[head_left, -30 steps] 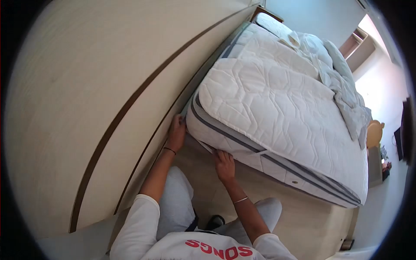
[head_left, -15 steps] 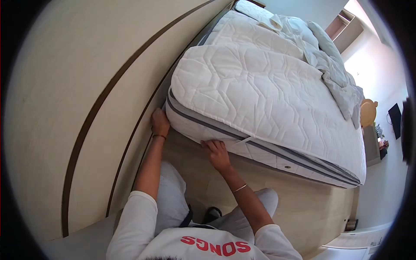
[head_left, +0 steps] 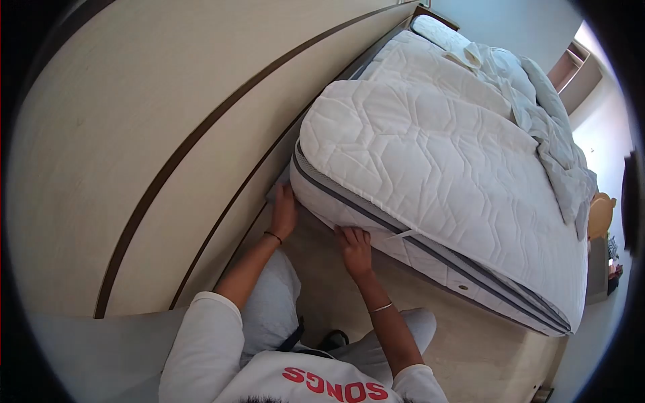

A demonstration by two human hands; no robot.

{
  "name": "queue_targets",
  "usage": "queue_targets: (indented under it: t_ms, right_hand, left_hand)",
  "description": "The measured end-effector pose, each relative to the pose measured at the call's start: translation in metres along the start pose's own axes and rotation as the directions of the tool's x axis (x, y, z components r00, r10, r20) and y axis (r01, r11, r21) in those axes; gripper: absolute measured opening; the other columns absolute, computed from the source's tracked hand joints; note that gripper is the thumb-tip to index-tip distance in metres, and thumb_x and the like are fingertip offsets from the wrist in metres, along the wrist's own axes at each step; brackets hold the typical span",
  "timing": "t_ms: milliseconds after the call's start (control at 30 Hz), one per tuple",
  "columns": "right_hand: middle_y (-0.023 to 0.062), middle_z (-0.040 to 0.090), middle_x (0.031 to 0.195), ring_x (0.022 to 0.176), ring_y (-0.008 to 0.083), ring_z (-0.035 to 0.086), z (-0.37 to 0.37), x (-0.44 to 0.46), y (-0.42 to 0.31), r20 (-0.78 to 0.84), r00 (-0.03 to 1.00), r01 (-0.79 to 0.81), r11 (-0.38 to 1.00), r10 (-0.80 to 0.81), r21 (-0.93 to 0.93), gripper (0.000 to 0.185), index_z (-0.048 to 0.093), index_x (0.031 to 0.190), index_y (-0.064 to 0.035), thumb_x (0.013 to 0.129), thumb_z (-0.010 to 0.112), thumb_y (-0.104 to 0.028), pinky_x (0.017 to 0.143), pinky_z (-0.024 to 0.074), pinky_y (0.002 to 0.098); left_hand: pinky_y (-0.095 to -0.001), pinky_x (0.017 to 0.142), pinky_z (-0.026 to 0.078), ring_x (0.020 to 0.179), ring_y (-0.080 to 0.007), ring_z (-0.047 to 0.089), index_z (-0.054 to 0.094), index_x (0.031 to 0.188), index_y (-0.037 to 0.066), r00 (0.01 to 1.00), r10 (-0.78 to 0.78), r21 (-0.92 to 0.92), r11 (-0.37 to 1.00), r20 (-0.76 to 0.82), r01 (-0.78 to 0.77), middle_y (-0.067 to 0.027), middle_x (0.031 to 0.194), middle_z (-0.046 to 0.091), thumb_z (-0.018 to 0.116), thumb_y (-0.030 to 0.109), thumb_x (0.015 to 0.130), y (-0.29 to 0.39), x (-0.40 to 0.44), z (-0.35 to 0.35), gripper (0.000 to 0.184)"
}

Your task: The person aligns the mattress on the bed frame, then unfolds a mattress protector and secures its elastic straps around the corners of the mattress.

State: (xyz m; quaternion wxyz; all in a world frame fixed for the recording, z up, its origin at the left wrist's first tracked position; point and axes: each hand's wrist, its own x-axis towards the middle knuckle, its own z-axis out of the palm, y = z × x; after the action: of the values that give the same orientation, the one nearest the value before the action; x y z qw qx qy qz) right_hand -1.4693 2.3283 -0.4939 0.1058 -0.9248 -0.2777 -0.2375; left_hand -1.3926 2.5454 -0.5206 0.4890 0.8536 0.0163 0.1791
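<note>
A white mattress [head_left: 416, 260] with a dark grey piped band lies on the bed in front of me. A quilted white mattress pad [head_left: 437, 154] covers its top, with a thin white strap [head_left: 401, 235] hanging over the front side. My left hand [head_left: 284, 213] is closed at the mattress's near left corner, beside the panelled wall; a greyish patch shows at its fingertips, and what it grips is hidden. With fingers curled, my right hand [head_left: 355, 247] grips the lower edge of the mattress's front side.
A beige panel [head_left: 154, 101] with dark strips runs close along the left of the bed. Crumpled white bedding [head_left: 531, 114] and a pillow [head_left: 440, 32] lie toward the far side. A round wooden piece [head_left: 601, 215] stands at the right. Wooden floor [head_left: 463, 349] extends below the bed.
My view has swung left, so the bed appears farther right and lower. My left hand has shifted slightly at the corner, where more of a greyish patch shows. My right hand keeps its place.
</note>
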Motion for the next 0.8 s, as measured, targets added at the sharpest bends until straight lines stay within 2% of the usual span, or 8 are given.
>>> queue_targets:
  t_ms: [33, 233, 367, 567, 633, 667, 733, 800]
  right_hand:
    - [0.0034, 0.052, 0.095, 0.092, 0.0205, 0.049, 0.001, 0.000, 0.000, -0.004, 1.000, 0.007, 1.000, -0.007, -0.018, 0.038, 0.059, 0.111, -0.0063, 0.074, 0.051, -0.012, 0.081, 0.0384, 0.0369]
    - [0.0038, 0.051, 0.096, 0.094, 0.0207, 0.049, 0.000, 0.001, -0.004, 0.031, 0.999, 0.022, 0.998, -0.020, -0.062, 0.040, 0.058, 0.113, -0.0061, 0.074, 0.051, -0.013, 0.084, 0.0388, 0.0365]
    - [0.0042, 0.052, 0.096, 0.093, 0.0215, 0.050, -0.005, 0.006, -0.007, 0.047, 0.999, 0.030, 0.995, -0.026, -0.095, 0.038, 0.059, 0.111, -0.0058, 0.074, 0.052, -0.013, 0.084, 0.0397, 0.0370]
    - [0.0074, 0.053, 0.089, 0.089, 0.0211, 0.053, -0.015, 0.003, 0.006, 0.092, 0.994, 0.065, 0.988, -0.052, -0.142, 0.023, 0.060, 0.091, -0.0035, 0.072, 0.054, -0.014, 0.080, 0.0422, 0.0361]
    - [0.0080, 0.054, 0.086, 0.084, 0.0221, 0.054, -0.017, -0.013, 0.012, 0.093, 0.995, 0.065, 0.981, -0.048, -0.184, 0.020, 0.059, 0.091, -0.0055, 0.073, 0.053, -0.012, 0.079, 0.0421, 0.0360]
    - [0.0080, 0.054, 0.086, 0.084, 0.0221, 0.054, -0.019, -0.019, 0.015, 0.093, 0.994, 0.070, 0.979, -0.054, -0.190, 0.020, 0.059, 0.091, -0.0055, 0.073, 0.053, -0.012, 0.079, 0.0421, 0.0360]
    - [0.0079, 0.054, 0.087, 0.085, 0.0227, 0.054, -0.021, -0.025, 0.020, 0.127, 0.992, 0.050, 0.984, -0.028, -0.172, 0.022, 0.059, 0.094, -0.0053, 0.073, 0.053, -0.013, 0.079, 0.0419, 0.0356]
    - [0.0070, 0.053, 0.090, 0.088, 0.0225, 0.053, -0.024, -0.015, 0.020, 0.121, 0.992, 0.039, 0.990, -0.022, -0.135, 0.025, 0.059, 0.098, -0.0062, 0.074, 0.053, -0.014, 0.080, 0.0412, 0.0367]
  left_hand:
    - [-0.0412, 0.094, 0.037, 0.113, -0.0404, 0.041, 0.040, 0.122, -0.007, 0.991, 0.104, 0.152, 0.982, 0.081, -0.115, -0.0251, 0.120, 0.041, 0.044, -0.003, 0.080, 0.000, -0.006, -0.001, 0.042]
    - [-0.0449, 0.103, 0.028, 0.121, -0.0419, 0.034, 0.023, 0.132, -0.009, 0.966, 0.205, 0.358, 0.900, 0.160, -0.250, -0.0264, 0.133, 0.032, 0.056, 0.006, 0.076, -0.009, -0.023, 0.004, 0.066]
    - [-0.0447, 0.106, 0.024, 0.123, -0.0412, 0.033, 0.022, 0.134, -0.006, 0.963, 0.125, 0.404, 0.889, 0.238, -0.215, -0.0254, 0.133, 0.033, 0.060, 0.010, 0.073, 0.007, -0.017, -0.007, 0.073]
    - [-0.0377, 0.107, 0.022, 0.127, -0.0311, 0.032, 0.019, 0.139, 0.002, 0.947, -0.084, -0.194, 0.970, 0.309, 0.149, -0.0181, 0.136, 0.034, 0.065, 0.016, 0.070, 0.003, 0.013, -0.005, 0.084]
    - [-0.0329, 0.105, 0.026, 0.123, -0.0260, 0.038, 0.024, 0.137, 0.002, 0.900, -0.221, -0.343, 0.869, 0.375, 0.357, -0.0137, 0.133, 0.038, 0.062, 0.013, 0.071, 0.018, 0.013, -0.016, 0.077]
    - [-0.0329, 0.105, 0.026, 0.123, -0.0260, 0.038, 0.024, 0.137, 0.002, 0.902, -0.218, -0.351, 0.867, 0.372, 0.354, -0.0137, 0.133, 0.038, 0.062, 0.013, 0.071, 0.017, 0.012, -0.015, 0.077]
    - [-0.0312, 0.106, 0.024, 0.124, -0.0213, 0.036, 0.026, 0.137, 0.002, 0.903, -0.187, -0.695, 0.583, 0.388, 0.420, -0.0102, 0.135, 0.037, 0.057, 0.014, 0.074, 0.014, 0.006, -0.015, 0.072]
    - [-0.0319, 0.107, 0.020, 0.127, -0.0209, 0.031, 0.026, 0.139, 0.005, 0.918, -0.227, -0.789, 0.470, 0.324, 0.395, -0.0087, 0.139, 0.034, 0.056, 0.022, 0.079, 0.012, -0.002, -0.002, 0.069]
